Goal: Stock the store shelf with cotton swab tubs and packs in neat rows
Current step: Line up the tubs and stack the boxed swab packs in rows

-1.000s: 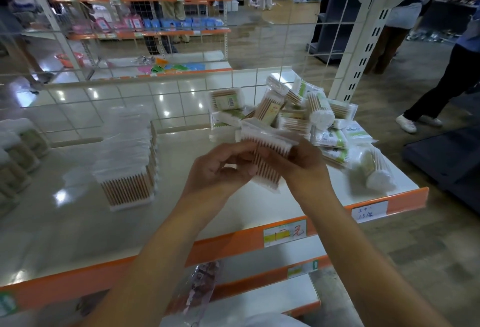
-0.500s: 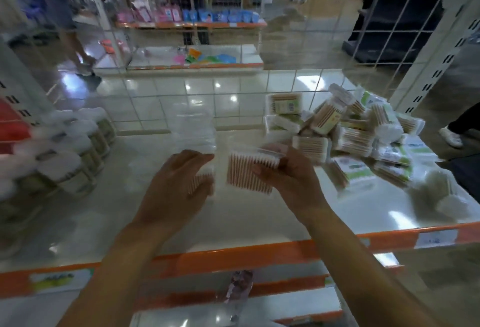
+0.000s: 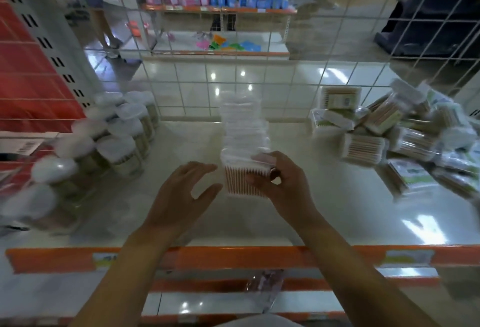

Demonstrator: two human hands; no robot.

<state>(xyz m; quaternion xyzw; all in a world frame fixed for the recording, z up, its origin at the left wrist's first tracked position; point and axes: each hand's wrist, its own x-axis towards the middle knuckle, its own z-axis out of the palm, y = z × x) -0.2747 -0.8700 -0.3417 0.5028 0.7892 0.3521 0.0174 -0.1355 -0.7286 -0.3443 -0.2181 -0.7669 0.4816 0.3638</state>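
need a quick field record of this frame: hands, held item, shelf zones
right hand: right hand grips the front pack at its right side
left hand: left hand open, just left of the pack, contact unclear
pack row: row of packs runs back from the front pack toward the wire grid
left zone: round tubs in rows, blurred
right zone: loose pile of packs, unsorted
shelf: white shelf, orange front edge

my pack (image 3: 245, 180): clear, tan sticks, white tips | shelf (image 3: 311, 212): glossy cream, orange edge | tubs (image 3: 122, 142): white lids | grid (image 3: 259, 85): white wire
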